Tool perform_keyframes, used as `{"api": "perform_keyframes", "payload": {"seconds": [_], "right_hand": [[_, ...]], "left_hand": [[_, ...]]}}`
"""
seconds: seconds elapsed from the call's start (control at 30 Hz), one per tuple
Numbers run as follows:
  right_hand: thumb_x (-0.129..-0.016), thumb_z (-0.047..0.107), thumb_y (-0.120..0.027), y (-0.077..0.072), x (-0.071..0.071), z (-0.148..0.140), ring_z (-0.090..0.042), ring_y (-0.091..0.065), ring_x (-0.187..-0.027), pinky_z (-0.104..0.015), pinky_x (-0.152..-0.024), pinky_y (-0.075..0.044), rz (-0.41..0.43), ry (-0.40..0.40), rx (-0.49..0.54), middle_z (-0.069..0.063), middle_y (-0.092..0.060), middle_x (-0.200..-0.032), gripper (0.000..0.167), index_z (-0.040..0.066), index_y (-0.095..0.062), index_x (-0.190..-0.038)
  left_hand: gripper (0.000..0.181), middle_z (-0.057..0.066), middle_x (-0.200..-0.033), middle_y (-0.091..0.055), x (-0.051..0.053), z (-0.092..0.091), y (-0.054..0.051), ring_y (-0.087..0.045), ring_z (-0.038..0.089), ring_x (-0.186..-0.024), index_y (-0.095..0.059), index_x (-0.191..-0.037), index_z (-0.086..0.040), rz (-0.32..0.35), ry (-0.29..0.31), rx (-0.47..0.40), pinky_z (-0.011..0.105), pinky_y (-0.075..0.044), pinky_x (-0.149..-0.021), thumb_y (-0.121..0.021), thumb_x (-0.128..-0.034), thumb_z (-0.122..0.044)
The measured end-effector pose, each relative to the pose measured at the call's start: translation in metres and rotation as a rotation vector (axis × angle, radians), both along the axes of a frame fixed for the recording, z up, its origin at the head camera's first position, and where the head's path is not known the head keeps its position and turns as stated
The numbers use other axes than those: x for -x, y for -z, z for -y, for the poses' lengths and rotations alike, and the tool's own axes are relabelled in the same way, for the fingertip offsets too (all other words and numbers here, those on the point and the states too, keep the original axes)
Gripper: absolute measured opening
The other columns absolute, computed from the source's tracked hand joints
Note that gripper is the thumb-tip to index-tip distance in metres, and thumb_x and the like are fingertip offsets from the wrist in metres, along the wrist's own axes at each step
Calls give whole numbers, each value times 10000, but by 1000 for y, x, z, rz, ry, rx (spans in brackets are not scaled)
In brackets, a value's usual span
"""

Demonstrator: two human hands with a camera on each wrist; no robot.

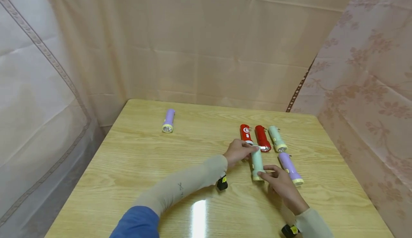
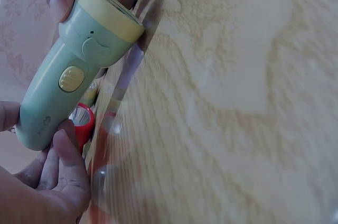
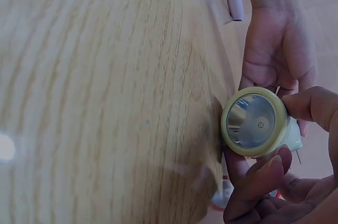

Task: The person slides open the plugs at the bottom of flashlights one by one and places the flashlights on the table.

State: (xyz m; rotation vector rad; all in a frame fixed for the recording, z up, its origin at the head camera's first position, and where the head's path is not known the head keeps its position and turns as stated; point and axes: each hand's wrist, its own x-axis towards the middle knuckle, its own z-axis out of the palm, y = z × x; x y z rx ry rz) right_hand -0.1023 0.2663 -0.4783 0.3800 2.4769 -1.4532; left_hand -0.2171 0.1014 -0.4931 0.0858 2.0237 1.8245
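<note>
A mint-green flashlight (image 1: 257,162) with a cream head ring is held between both hands, its head toward the person. My left hand (image 1: 238,151) pinches the tail end; in the left wrist view its fingers (image 2: 68,155) lie at the narrow end, with the cream switch (image 2: 71,78) showing above. The right hand (image 1: 281,182) grips the head end by thumb and fingers. In the right wrist view the lens (image 3: 251,121) faces the camera and thin metal pins stick out behind. Whether the flashlight touches the table cannot be told.
Just beyond the hands lie two red flashlights (image 1: 262,138) and another mint-green flashlight (image 1: 277,138). A purple flashlight (image 1: 290,169) lies right of the right hand. One more purple flashlight (image 1: 168,120) sits at the table's (image 1: 145,152) far left. Cloth curtains (image 1: 199,45) surround the table.
</note>
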Motion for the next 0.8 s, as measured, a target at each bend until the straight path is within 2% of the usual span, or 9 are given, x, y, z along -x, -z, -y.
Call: {"api": "perform_keyframes", "payload": {"seconds": [0.13, 0.37, 0.67, 0.8], "right_hand": [[-962, 417, -732, 0, -2, -2, -160, -479, -659, -278, -540, -437, -4, 1, -4, -119, -632, -1028, 675, -49, -523, -1403], [-921, 464, -765, -2, -6, -3, -171, -513, -690, -277, -548, -454, -4, 20, -67, -101, -641, -978, 698, -41, -569, -1361], [-915, 456, -775, -1, -10, -11, -212, -587, -922, -316, -688, -510, -28, 5, -119, -167, -682, -1138, 677, -51, -603, -1330], [-915, 446, -778, 0, -12, -14, -216, -585, -901, -316, -684, -513, -24, 17, -125, -156, -683, -1098, 661, -47, -616, -1324]], "left_hand": [[237, 9, -822, -690, 1, -3, 3, -631, 148, -703, -744, -884, -106, -2, -8, 0, 316, -568, -671, -827, -894, -328], [215, 25, -802, -686, -1, -7, 4, -619, 147, -679, -736, -857, -88, 17, -18, -16, 294, -561, -642, -829, -896, -278], [222, 43, -764, -704, -4, -15, 0, -651, 165, -652, -715, -871, -97, 28, 7, 14, 300, -561, -612, -834, -890, -283], [219, 42, -731, -702, -4, -19, 0, -650, 174, -622, -709, -829, -86, 9, 25, 29, 295, -546, -578, -829, -896, -256]]}}
